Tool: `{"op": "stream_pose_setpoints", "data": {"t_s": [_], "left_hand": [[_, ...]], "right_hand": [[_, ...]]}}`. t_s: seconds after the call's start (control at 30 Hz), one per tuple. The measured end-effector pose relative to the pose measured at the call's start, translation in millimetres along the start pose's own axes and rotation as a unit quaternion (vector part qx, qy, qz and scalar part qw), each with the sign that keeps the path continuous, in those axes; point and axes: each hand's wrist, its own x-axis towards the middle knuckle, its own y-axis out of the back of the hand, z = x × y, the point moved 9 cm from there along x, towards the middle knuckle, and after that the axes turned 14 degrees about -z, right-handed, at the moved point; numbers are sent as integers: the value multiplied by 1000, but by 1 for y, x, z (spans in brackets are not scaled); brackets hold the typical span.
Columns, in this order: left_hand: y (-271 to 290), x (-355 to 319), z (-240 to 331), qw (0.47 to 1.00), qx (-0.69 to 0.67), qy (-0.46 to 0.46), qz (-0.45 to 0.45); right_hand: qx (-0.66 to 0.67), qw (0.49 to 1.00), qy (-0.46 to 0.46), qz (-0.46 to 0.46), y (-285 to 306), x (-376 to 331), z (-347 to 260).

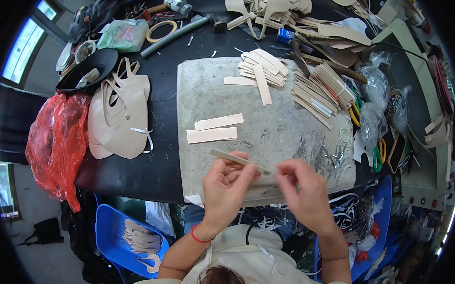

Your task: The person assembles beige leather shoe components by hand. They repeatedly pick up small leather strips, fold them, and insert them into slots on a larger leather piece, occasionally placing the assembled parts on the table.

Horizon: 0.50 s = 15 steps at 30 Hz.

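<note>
My left hand [224, 184] pinches a narrow beige strip [230, 156], probably leather, between thumb and fingers. The strip slants over the front of the grey work board [203, 178]. My right hand [303, 187] is just off the strip's right end; its fingertips are blurred, so I cannot make out whether they grip anything. Beyond my left hand lie two flat beige strips [212, 135], one partly over the other. A loose pile of similar strips [263, 65] rests at the board's far side. To its right are bundled narrow strips [313, 96].
Beige cut pieces with straps [119, 123] and a red plastic bag [57, 143] sit left of the board. Small metal pieces [333, 156] and scissors [378, 157] are at the right. A hammer [299, 57] lies at the far right. Blue bins [115, 236] stand below the table edge.
</note>
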Motion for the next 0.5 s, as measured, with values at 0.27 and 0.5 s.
{"op": "stream_pose_setpoints", "data": {"t_s": [0.27, 0.5], "left_hand": [[18, 10, 30, 998, 48, -35, 24], [15, 2, 23, 1000, -6, -17, -11]], "right_hand": [[-303, 941, 84, 128, 37, -7, -9], [-202, 939, 275, 46, -38, 12, -76]]}}
